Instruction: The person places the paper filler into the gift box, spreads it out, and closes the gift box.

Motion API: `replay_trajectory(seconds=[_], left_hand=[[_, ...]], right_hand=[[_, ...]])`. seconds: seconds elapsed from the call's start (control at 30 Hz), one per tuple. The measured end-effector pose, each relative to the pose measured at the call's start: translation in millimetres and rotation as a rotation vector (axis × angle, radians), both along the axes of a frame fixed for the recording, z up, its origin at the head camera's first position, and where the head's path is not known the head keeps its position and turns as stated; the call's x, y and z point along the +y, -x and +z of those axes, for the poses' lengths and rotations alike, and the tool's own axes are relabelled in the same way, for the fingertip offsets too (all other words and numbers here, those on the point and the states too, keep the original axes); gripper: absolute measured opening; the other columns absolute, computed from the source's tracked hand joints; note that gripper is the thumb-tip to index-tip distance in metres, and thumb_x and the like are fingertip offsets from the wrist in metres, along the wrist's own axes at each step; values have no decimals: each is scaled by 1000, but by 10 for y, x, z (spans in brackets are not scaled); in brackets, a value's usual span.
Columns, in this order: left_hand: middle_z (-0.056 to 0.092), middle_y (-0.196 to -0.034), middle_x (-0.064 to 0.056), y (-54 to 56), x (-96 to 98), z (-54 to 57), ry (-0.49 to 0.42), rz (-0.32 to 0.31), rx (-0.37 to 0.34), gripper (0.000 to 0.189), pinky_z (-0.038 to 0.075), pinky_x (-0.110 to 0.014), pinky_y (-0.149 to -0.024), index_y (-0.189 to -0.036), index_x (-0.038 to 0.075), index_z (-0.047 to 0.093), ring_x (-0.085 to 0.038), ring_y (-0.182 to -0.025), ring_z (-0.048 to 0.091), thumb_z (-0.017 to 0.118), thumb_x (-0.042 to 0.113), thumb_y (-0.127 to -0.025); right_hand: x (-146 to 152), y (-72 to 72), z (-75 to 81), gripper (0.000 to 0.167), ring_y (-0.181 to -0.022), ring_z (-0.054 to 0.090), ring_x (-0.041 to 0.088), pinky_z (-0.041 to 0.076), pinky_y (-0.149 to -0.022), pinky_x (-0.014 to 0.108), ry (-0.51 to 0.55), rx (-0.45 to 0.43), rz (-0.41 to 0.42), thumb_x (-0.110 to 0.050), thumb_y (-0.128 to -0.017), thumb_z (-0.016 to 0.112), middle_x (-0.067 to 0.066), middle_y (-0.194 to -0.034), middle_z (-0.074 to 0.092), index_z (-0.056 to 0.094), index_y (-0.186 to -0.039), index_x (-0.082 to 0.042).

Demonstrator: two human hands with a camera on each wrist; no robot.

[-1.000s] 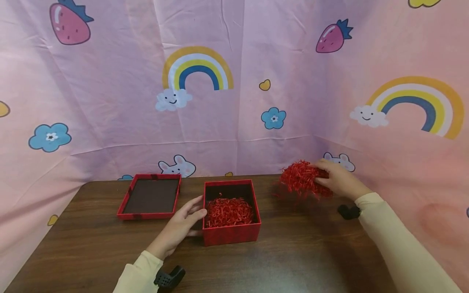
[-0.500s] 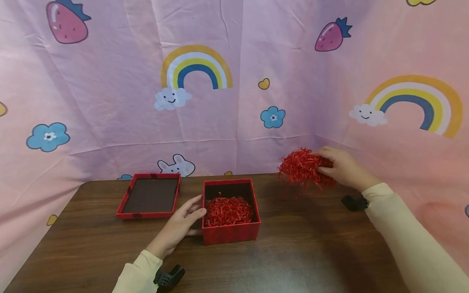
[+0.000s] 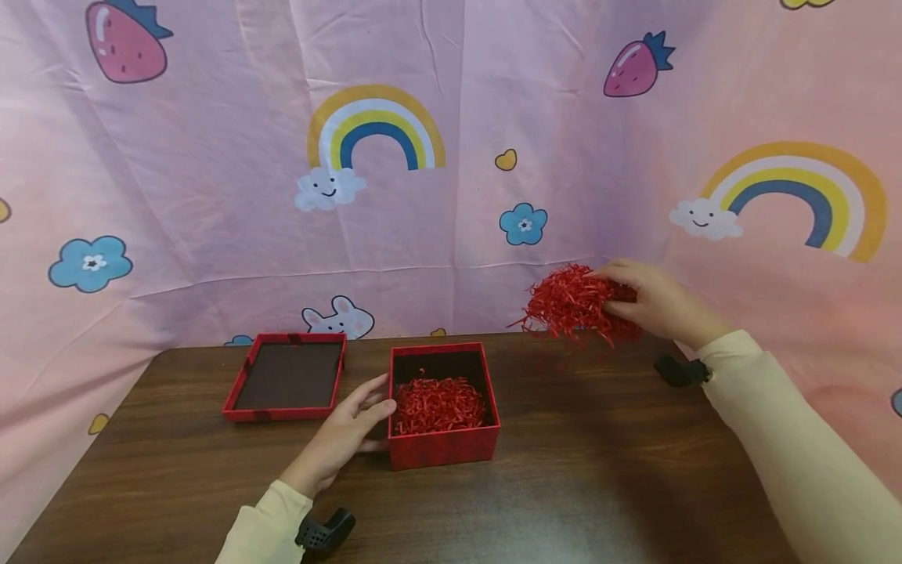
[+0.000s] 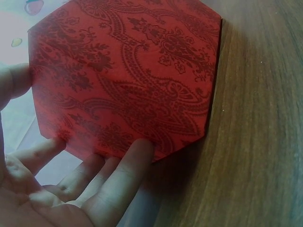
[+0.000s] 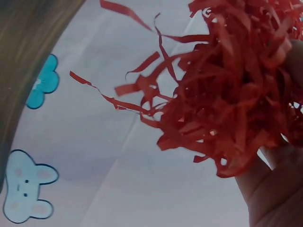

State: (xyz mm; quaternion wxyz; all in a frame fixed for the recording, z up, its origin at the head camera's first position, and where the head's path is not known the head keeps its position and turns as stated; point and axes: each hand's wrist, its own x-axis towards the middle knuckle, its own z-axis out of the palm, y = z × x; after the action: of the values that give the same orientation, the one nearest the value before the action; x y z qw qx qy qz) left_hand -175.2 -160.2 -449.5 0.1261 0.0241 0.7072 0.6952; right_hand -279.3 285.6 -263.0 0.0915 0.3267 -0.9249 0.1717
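One paisley box [image 3: 444, 449]; shreds [image 3: 567, 300] in right grip [image 3: 661, 302]

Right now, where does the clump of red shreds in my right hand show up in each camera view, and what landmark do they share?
Head: the clump of red shreds is right of centre, around mid-height, in your right hand.
Left wrist: not in it.
Right wrist: upper right, running off the edges.
Shared landmark: the printed cloth, in all three.
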Motion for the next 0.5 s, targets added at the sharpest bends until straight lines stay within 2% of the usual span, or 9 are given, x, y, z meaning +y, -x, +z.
replay_trajectory(seconds=[0.3, 0.5], left_hand=[[34, -160, -25, -1, 4, -3, 4, 4, -1, 68, 60, -50, -92, -162, 20, 32, -44, -138, 49, 63, 37, -104], [34, -161, -25, 2, 3, -5, 3, -3, 3, 68, 60, -50, -92, -162, 20, 31, -44, -138, 49, 62, 37, -104]], right_hand=[[-111, -50, 280, 44, -110, 65, 32, 57, -89, 53, -9, 80, 41, 3, -89, 78, 12, -121, 68, 67, -132, -3], [-232, -156, 429, 47, -110, 65, 29, 59, -90, 52, -22, 111, 41, 2, -87, 80, 9, -122, 68, 68, -132, -7]])
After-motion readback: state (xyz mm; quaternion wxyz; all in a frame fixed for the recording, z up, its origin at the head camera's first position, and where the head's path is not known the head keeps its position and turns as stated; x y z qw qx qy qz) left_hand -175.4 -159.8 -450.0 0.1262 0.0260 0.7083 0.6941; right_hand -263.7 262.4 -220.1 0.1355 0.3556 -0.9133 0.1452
